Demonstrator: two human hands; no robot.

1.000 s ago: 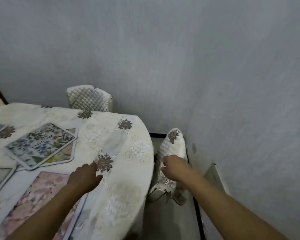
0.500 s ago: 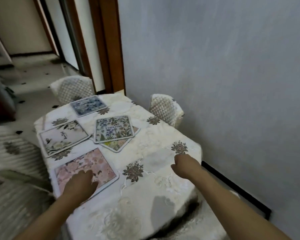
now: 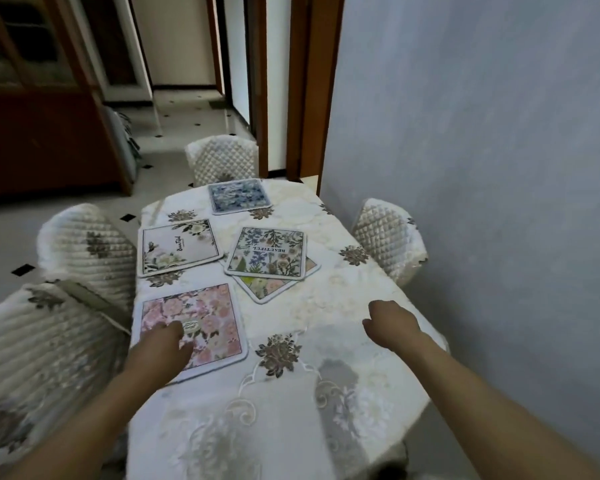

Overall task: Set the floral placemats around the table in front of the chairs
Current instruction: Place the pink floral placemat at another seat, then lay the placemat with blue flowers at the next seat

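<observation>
Where cloth lies bare, right hand (image 3: 392,325) near table edge (image 3: 425,398).

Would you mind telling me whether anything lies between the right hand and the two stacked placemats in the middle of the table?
Nothing visible does. The right hand hovers over bare tablecloth, and only cloth lies between it and the botanical placemat stacked on the yellow-green placemat.

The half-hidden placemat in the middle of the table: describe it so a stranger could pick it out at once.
Start at the table under its cream embroidered cloth. Near its centre lies a placemat printed BEAUTIFUL with blue and yellow flowers. The yellow-green placemat sits beneath it, turned cornerwise so one white-edged corner points toward the person. It is the only mat that is partly covered; the others lie alone.
</observation>
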